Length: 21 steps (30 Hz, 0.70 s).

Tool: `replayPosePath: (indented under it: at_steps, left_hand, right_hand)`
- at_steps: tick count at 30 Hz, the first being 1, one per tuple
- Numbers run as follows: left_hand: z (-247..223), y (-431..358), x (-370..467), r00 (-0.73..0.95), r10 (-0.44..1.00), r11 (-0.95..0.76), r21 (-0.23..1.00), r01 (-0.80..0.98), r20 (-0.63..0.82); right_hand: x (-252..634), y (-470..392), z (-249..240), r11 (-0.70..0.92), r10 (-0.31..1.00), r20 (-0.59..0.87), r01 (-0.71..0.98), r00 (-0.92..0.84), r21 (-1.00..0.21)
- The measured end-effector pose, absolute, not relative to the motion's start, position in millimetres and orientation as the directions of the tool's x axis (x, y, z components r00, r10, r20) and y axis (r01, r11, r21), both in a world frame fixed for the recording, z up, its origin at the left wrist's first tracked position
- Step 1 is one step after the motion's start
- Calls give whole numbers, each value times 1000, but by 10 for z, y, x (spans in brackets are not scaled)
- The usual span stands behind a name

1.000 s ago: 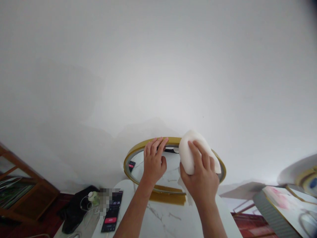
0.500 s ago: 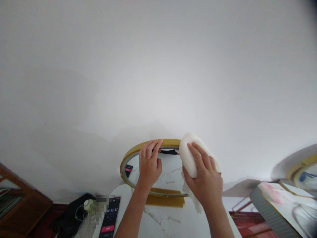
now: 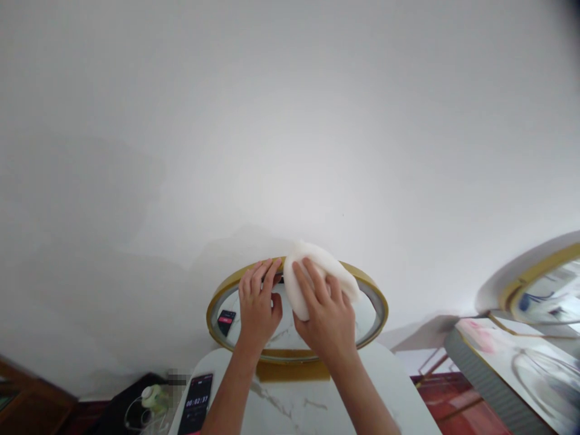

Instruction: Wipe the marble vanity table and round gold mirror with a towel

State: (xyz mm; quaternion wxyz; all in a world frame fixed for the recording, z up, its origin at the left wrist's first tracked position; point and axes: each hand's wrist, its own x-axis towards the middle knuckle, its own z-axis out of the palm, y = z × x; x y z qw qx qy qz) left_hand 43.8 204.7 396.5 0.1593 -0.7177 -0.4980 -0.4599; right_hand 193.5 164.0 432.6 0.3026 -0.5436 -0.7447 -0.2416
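A round mirror with a gold frame point(image 3: 385, 307) stands on a gold base point(image 3: 293, 371) on a white marbled tabletop point(image 3: 290, 411). My left hand point(image 3: 259, 305) grips the top left of the rim, its fingers laid over the gold edge and the thumb low in front of the glass. A folded white cloth point(image 3: 295, 297) is pressed by my right hand point(image 3: 330, 323) against the mirror's upper middle, covering part of the rim and glass. Two fingers stretch across the cloth, and the thumb is bent under it.
A phone point(image 3: 196, 402) with a running timer lies at the table's left edge. Left of it on the floor are a black bag point(image 3: 122, 399) and a green-capped bottle point(image 3: 154, 396). To the right stand a second cabinet point(image 3: 480, 368) and another gold-framed mirror point(image 3: 521, 284). A white wall rises behind.
My right hand has slid the cloth leftward along the mirror's top, from its right side to the middle, uncovering the right rim. My left hand keeps its place on the frame. The view has shifted slightly.
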Motion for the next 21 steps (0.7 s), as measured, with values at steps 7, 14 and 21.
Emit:
replayPosePath:
  at_steps: [7,14,21]
  left_hand:
    - [3963,2051,443,89,574,-455,226,861,814]
    - [3937,2091,463,57,538,-461,237,855,841]
    - [3907,2084,492,28,537,-473,273,838,843]
  right_hand:
    - [2111,1673,4123,246,594,795,968,-121,-36]
    - [2519,1729,3846,182,480,867,951,136,-251]
    - [2347,1749,3782,216,429,897,953,104,-214]
